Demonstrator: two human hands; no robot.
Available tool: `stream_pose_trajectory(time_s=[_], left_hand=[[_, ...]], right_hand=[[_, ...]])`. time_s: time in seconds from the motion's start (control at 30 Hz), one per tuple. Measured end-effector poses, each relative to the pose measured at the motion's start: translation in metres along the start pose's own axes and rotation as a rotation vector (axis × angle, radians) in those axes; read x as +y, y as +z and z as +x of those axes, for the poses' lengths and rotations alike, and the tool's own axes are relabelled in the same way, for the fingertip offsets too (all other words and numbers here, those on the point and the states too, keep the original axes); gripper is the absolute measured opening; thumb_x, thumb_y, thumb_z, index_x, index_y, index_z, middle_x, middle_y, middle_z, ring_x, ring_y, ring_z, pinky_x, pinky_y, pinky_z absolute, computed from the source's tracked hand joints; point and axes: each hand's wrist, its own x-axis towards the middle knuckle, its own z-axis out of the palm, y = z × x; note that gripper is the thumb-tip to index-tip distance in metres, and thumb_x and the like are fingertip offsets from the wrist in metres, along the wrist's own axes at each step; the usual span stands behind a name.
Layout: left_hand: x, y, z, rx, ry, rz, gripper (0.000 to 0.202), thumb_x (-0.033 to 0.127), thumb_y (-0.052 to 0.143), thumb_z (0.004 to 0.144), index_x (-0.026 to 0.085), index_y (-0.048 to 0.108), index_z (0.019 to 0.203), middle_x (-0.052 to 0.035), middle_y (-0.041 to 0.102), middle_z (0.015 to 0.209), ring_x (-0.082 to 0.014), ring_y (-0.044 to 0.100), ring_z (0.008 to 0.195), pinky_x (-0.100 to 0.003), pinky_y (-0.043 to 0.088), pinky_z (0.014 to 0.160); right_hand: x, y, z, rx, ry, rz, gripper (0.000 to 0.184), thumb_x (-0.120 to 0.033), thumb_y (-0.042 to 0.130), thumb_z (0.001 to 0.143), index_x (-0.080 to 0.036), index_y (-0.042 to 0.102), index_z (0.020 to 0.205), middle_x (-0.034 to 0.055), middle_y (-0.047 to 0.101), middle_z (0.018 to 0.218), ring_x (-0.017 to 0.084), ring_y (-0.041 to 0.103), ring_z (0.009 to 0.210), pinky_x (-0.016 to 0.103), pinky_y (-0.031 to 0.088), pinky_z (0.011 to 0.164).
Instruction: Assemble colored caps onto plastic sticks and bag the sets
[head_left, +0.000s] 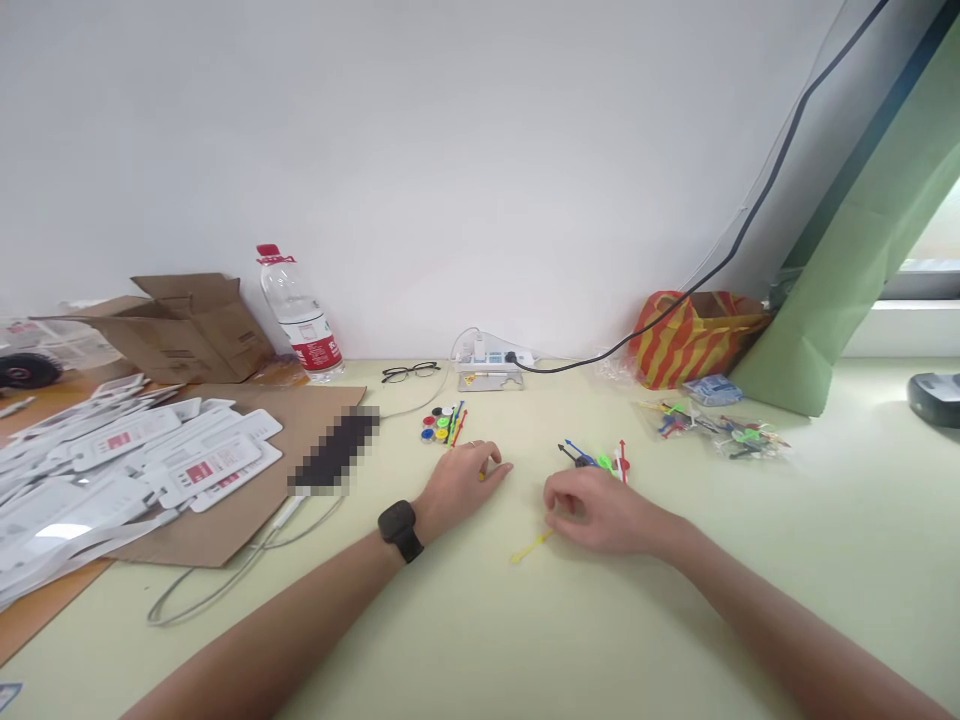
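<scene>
My left hand (463,482), with a black watch on the wrist, rests on the pale green table with its fingers curled; a small yellow bit shows at the fingertips. My right hand (596,510) is curled in a pinch on a thin yellow plastic stick (531,547) that lies on the table and points toward me. Just beyond my right hand lies a small heap of coloured plastic sticks (600,459). Beyond my left hand sit several coloured round buttons and sticks (444,424).
A blurred-out phone (335,452) with a cable lies on flat cardboard (225,500) at left, beside a pile of white packets (112,460). At the back stand an open box (187,325), a water bottle (300,315), glasses (410,372), a power strip (491,357), a striped bag (694,335) and bagged coloured pieces (720,428).
</scene>
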Motion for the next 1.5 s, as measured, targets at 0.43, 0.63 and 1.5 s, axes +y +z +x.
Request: stream_pose_trajectory(time_s=[0.43,0.63,1.5], left_hand=[[0.019,-0.005,-0.005,0.006,0.051,-0.251,0.046,0.043,0.055,0.095,0.021,0.035,0.059,0.0027,0.042,0.061,-0.0144,0.040,0.059,-0.031,0.029,0.059],[0.019,-0.005,-0.006,-0.146,-0.068,-0.738,0.021,0.019,0.039,0.090,0.020,0.050,0.072,0.0026,0.044,0.067,-0.0137,0.040,0.061,-0.027,0.032,0.056],[0.022,-0.012,0.002,-0.514,-0.234,-1.257,0.043,0.052,0.064,0.094,0.012,0.079,0.095,-0.0126,0.073,0.091,-0.0202,0.069,0.084,-0.031,0.054,0.083]], right_hand=[[-0.015,0.011,-0.001,-0.012,-0.141,0.269,0.010,-0.012,0.058,0.091,-0.022,0.056,0.091,0.0031,0.064,0.095,0.020,0.059,0.092,0.031,0.046,0.080],[-0.015,0.016,0.001,-0.060,-0.077,0.407,0.009,-0.017,0.046,0.099,-0.022,0.052,0.097,0.0006,0.061,0.090,0.016,0.053,0.076,0.028,0.041,0.068],[0.008,0.031,0.013,0.407,-0.275,0.261,0.027,-0.018,0.041,0.105,-0.023,0.066,0.113,0.0086,0.071,0.099,0.022,0.067,0.091,0.037,0.055,0.079]])
